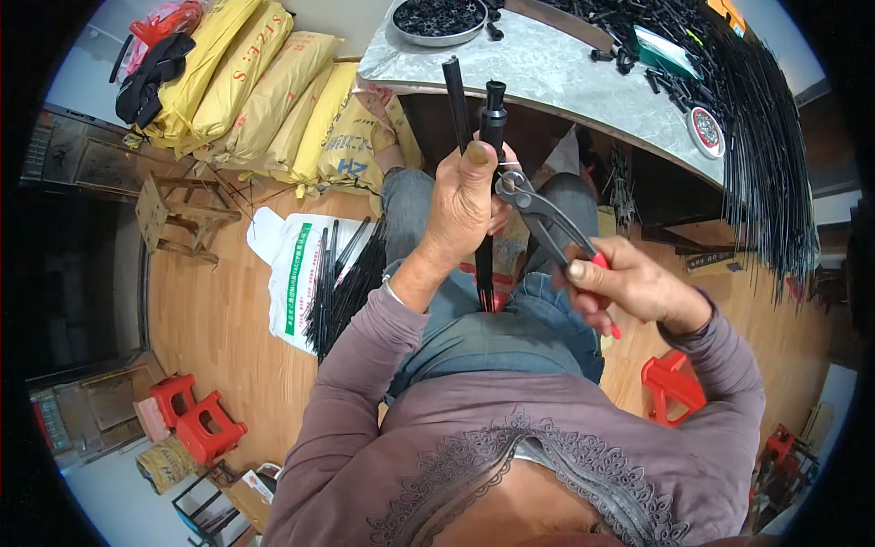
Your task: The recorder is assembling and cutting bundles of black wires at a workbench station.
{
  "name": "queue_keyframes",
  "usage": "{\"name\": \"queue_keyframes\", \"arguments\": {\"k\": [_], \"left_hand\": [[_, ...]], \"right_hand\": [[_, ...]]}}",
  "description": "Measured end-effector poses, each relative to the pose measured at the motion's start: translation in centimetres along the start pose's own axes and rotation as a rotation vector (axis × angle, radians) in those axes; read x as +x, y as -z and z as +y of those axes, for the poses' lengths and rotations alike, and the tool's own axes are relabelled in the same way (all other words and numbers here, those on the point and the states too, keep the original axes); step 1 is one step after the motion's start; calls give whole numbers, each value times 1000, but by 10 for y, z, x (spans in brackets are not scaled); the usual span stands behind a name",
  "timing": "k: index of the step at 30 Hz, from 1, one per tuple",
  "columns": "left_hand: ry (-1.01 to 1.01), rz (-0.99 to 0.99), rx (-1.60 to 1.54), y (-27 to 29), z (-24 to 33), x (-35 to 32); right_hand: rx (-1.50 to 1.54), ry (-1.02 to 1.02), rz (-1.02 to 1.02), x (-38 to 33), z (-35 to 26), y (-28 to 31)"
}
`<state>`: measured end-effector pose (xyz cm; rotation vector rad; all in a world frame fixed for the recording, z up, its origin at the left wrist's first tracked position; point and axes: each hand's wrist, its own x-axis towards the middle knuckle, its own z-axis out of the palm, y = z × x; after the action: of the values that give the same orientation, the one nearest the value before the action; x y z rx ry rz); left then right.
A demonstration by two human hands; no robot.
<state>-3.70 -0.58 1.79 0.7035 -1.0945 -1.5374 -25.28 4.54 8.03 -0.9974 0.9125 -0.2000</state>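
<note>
My left hand (463,199) is wrapped round a black umbrella frame (493,117), a shaft with a ribbed collar at its top, held upright between my knees. A second black rod-like part (455,96) of it leans up to the left beside the shaft. The thumb lies across the front. In my right hand (631,281) is a pair of metal pincers (550,221) with red grips. Their jaws are at the frame, close beside the left fingers; what they bite on is too small to make out. The frame's thin lower end (485,283) reaches down to my lap.
Ahead, a grey-topped table (547,73) bears a round tray (440,38) of small black parts, loose black pieces and a round tin (705,132). Thin black ribs (775,164) hang over its right edge. Yellow sacks (273,100), a wooden stool (182,214) and red stools (208,428) stand around.
</note>
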Motion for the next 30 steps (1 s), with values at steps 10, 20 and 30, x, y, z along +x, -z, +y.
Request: {"name": "queue_keyframes", "arguments": {"k": [10, 20, 30], "left_hand": [[12, 8, -28, 0, 2, 4], [70, 91, 27, -14, 5, 6], [44, 104, -13, 0, 0, 9]], "right_hand": [[134, 54, -56, 8, 0, 0], [-901, -74, 210, -11, -68, 12], [-1174, 376, 557, 8, -9, 12]]}}
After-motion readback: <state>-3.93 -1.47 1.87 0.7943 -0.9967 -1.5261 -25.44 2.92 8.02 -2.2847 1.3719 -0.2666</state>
